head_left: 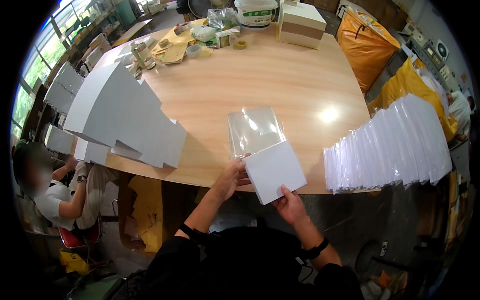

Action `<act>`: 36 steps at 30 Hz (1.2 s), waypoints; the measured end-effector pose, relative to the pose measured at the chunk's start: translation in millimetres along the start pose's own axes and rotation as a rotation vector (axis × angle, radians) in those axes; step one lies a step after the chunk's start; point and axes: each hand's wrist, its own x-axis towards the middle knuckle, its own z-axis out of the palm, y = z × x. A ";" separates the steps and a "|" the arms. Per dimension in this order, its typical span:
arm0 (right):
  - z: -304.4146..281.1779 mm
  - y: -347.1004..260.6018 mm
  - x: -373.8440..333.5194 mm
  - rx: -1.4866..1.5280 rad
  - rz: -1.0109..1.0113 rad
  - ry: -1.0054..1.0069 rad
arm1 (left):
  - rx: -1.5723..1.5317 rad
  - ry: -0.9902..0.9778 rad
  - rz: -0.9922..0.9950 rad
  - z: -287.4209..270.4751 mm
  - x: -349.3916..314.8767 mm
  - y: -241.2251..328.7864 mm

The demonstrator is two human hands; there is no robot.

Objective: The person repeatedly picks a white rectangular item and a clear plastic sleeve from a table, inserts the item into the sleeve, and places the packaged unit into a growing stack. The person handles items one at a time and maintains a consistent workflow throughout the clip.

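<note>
In front of me, at the table's near edge, I hold a flat white square piece (274, 170), a thin box or a block of card; which one I cannot tell. My right hand (291, 205) grips its lower edge, thumb on top. At its left side my left hand (231, 179) has its fingers closed against the edge, partly hidden beneath. Just beyond lies a pile of clear plastic bags (254, 131), which the piece's upper edge overlaps. Tall stacked white pieces (125, 115) stand to the left. On the right leans a row of white pieces in clear bags (387, 145).
The wooden table (300, 85) carries a glass jar (144, 56), tape (241, 45), a white bucket (256, 12) and a box (301, 25) at the back. Large orange sacks (367, 45) stand off its right side. A person (65, 195) sits at the left.
</note>
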 end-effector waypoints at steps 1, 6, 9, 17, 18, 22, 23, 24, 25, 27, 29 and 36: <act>1.0 2.1 -1.2 -0.019 -0.001 -0.010 | -0.052 -0.006 0.022 2.1 5.2 -3.8; 3.5 14.6 -5.6 -0.141 -0.006 -0.028 | -0.194 0.042 -0.004 9.8 17.9 -10.1; 8.3 7.8 -11.3 -0.179 0.006 -0.021 | -0.143 0.046 0.018 6.8 16.3 -6.6; 12.2 5.7 -14.5 -0.197 0.038 0.009 | -0.166 -0.018 -0.043 -1.8 6.2 -6.5; 12.1 4.5 -14.0 -0.196 0.041 0.018 | -0.177 -0.021 -0.051 -3.8 4.7 -12.1; -3.0 10.9 -8.2 -0.199 0.025 0.028 | -0.119 -0.018 -0.119 -10.3 -1.7 -11.0; -1.8 12.6 -9.5 -0.198 0.018 0.039 | -0.004 0.027 -0.126 -14.3 -3.4 -9.9; -1.2 14.5 -10.3 -0.196 0.012 0.049 | 0.111 0.072 -0.132 -20.2 -5.3 -8.3; -2.5 14.1 -11.2 -0.188 0.034 0.056 | 0.228 0.116 -0.136 -26.0 -7.3 -3.9; -8.9 10.3 -14.0 -0.167 0.069 0.074 | 1.056 0.238 -0.191 -38.9 -17.7 25.3; -7.3 8.5 -17.8 -0.198 0.060 0.054 | 1.552 0.446 -0.075 -35.5 -25.6 44.2; -17.0 9.4 -15.9 -0.189 0.113 0.026 | 1.753 0.117 0.640 -7.5 -13.2 44.0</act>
